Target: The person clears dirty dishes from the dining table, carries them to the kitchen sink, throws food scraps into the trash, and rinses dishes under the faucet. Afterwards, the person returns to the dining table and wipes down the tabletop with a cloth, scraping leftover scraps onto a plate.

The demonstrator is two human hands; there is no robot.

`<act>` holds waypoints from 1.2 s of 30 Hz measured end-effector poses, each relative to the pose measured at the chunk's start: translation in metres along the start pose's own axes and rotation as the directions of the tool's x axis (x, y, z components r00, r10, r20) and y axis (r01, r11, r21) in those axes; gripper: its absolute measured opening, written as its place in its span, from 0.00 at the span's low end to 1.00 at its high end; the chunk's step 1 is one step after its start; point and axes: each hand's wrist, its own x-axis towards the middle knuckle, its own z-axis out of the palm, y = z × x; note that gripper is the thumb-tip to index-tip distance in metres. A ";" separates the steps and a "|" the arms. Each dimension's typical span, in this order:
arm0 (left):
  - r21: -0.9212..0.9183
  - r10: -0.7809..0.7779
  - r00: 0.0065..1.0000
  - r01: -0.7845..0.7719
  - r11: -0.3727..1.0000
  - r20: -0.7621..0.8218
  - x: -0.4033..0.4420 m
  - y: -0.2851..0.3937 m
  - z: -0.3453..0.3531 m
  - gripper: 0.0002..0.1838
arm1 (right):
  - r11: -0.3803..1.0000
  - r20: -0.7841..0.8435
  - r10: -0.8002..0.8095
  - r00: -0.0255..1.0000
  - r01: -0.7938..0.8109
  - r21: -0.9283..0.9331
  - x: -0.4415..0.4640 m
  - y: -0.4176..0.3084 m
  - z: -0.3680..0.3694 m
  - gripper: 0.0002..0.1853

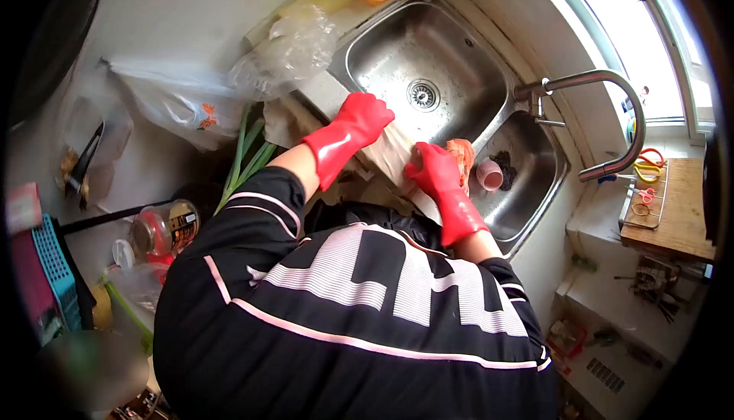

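Red rubber gloves cover both my hands at the near edge of the sink. My left hand [358, 123] is closed in a fist at the upper end of a beige cloth [388, 158]. The cloth stretches from there toward my right hand [437, 173], whose fingers are curled at its other side. Just beyond the right glove lies a crumpled orange cloth [462, 155], partly hidden by it. A pink cup [489, 175] lies tipped in the small basin [527, 191], beside a dark scouring pad [505, 166].
The large steel basin [397, 45] with its drain is ahead. A curved faucet [604, 76] reaches over the right side. Plastic bags [287, 49] and green onions [248, 149] are at left. Scissors [648, 162] and a wooden board [677, 206] sit far right.
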 end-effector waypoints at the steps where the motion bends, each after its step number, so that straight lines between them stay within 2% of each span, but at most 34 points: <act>1: 0.009 -0.022 1.000 0.022 1.000 -0.022 0.009 0.002 0.001 0.10 | 0.992 0.042 0.021 0.999 -0.015 -0.124 0.010 -0.006 -0.002 0.21; 2: 0.017 -0.040 0.998 0.041 0.999 -0.044 0.016 0.002 0.001 0.10 | 0.969 0.076 0.049 0.996 -0.029 -0.246 0.018 -0.006 -0.005 0.16; 3: -0.033 -0.064 0.995 0.062 0.998 -0.071 0.006 0.019 -0.005 0.10 | 0.958 0.046 -0.010 0.999 0.022 -0.287 0.004 0.006 -0.002 0.14; 4: -0.047 -0.090 0.991 0.085 0.995 -0.101 0.010 -0.002 -0.017 0.10 | 0.948 -0.004 -0.087 0.996 0.082 -0.308 0.034 0.013 0.017 0.13; 5: -0.143 -0.121 0.990 0.109 0.984 -0.078 -0.005 0.014 -0.013 0.11 | 0.930 0.029 -0.118 0.993 0.120 -0.348 0.017 0.029 0.028 0.12; 8: -0.358 -0.173 0.936 0.055 0.932 -0.307 -0.030 0.047 -0.056 0.11 | 0.987 -0.066 -0.162 0.984 0.161 -0.024 0.002 0.072 0.017 0.12; 9: -0.400 -0.204 0.907 0.043 0.916 -0.370 -0.041 0.055 -0.068 0.12 | 0.986 -0.102 -0.125 0.987 0.135 0.100 -0.001 0.073 0.012 0.15; 10: -0.400 -0.207 0.836 -0.016 0.916 -0.508 -0.056 0.064 -0.081 0.11 | 0.968 -0.123 -0.087 0.989 0.113 0.224 -0.007 0.068 -0.001 0.19; 11: -0.469 -0.278 0.811 0.005 0.883 -0.514 -0.073 0.085 -0.100 0.10 | 0.937 -0.127 -0.044 0.991 0.085 0.339 -0.017 0.062 -0.017 0.23; 13: -0.352 -0.164 0.715 -0.122 0.928 -0.679 -0.100 0.109 -0.120 0.13 | 0.832 -0.289 -0.195 0.937 0.314 0.457 -0.035 0.036 -0.037 0.34; 15: -0.392 -0.206 0.699 -0.115 0.913 -0.684 -0.126 0.140 -0.134 0.14 | 0.808 -0.291 -0.348 0.891 0.443 0.389 -0.060 -0.012 -0.078 0.45; 16: -0.305 -0.181 0.634 -0.090 0.948 -0.752 -0.139 0.153 -0.136 0.14 | 0.802 -0.293 -0.427 0.855 0.508 0.314 -0.066 -0.031 -0.085 0.45; 17: -0.401 -0.248 0.673 -0.078 0.913 -0.696 -0.160 0.174 -0.149 0.14 | 0.699 -0.409 -0.583 0.701 0.690 0.187 -0.065 -0.044 -0.079 0.39; 19: -0.489 -0.323 0.631 -0.102 0.867 -0.705 -0.203 0.194 -0.153 0.13 | 0.655 -0.338 -0.680 0.650 0.747 0.119 -0.074 -0.069 -0.067 0.26; 20: -0.422 -0.300 0.540 -0.115 0.899 -0.786 -0.224 0.196 -0.145 0.11 | 0.633 -0.205 -0.661 0.722 0.683 0.364 -0.084 -0.080 -0.063 0.19; 21: -0.477 -0.377 0.472 -0.109 0.872 -0.797 -0.248 0.203 -0.137 0.09 | 0.612 -0.067 -0.627 0.776 0.544 0.574 -0.095 -0.091 -0.059 0.13; 22: -0.485 -0.420 0.431 -0.049 0.873 -0.799 -0.276 0.206 -0.130 0.09 | 0.559 -0.004 -0.575 0.818 0.397 0.727 -0.097 -0.088 -0.038 0.15; 23: -0.502 -0.464 0.396 0.009 0.865 -0.792 -0.306 0.212 -0.124 0.08 | 0.534 0.132 -0.559 0.819 0.233 0.813 -0.132 -0.104 -0.052 0.18; 24: -0.588 -0.564 0.387 0.068 0.806 -0.729 -0.336 0.218 -0.114 0.09 | 0.471 0.096 -0.612 0.785 0.264 0.842 -0.143 -0.098 -0.039 0.19; 25: -0.697 -0.672 0.353 0.071 0.713 -0.651 -0.365 0.225 -0.100 0.10 | 0.467 0.109 -0.676 0.729 0.309 0.829 -0.146 -0.097 -0.023 0.20; 27: -0.808 -0.797 0.302 0.121 0.576 -0.523 -0.421 0.247 -0.071 0.10 | 0.203 0.192 -0.704 0.683 -0.065 0.977 -0.168 -0.100 0.020 0.20; 28: -0.780 -0.783 0.215 0.122 0.614 -0.583 -0.441 0.251 -0.044 0.11 | 0.213 0.222 -0.714 0.664 -0.096 0.972 -0.177 -0.112 0.034 0.20; 29: -0.903 -0.886 0.189 -0.005 0.430 -0.423 -0.467 0.261 -0.018 0.09 | 0.227 0.254 -0.716 0.651 -0.128 0.965 -0.192 -0.126 0.051 0.20; 30: -0.965 -0.952 0.162 -0.012 0.262 -0.260 -0.497 0.281 -0.008 0.10 | 0.256 0.291 -0.762 0.578 -0.144 0.956 -0.228 -0.156 0.047 0.20; 31: -0.994 -0.985 0.138 -0.037 0.100 -0.105 -0.523 0.295 0.008 0.10 | 0.248 0.370 -0.777 0.509 -0.293 0.924 -0.241 -0.175 0.069 0.21; 33: -0.951 -1.000 0.027 -0.308 -0.007 -0.001 -0.580 0.323 0.047 0.12 | 0.303 0.523 -0.746 0.411 -0.490 0.817 -0.289 -0.223 0.109 0.21; 34: -0.950 -1.000 -0.002 -0.312 -0.005 0.006 -0.611 0.339 0.059 0.12 | 0.357 0.545 -0.760 0.355 -0.473 0.806 -0.311 -0.247 0.134 0.20; 35: -0.905 -0.995 -0.075 -0.426 -0.023 0.060 -0.638 0.352 0.067 0.12 | 0.401 0.559 -0.774 0.297 -0.452 0.797 -0.334 -0.270 0.160 0.19; 36: -0.851 -0.980 -0.133 -0.522 -0.059 0.150 -0.673 0.377 0.060 0.12 | 0.423 0.561 -0.767 0.311 -0.412 0.807 -0.364 -0.282 0.195 0.18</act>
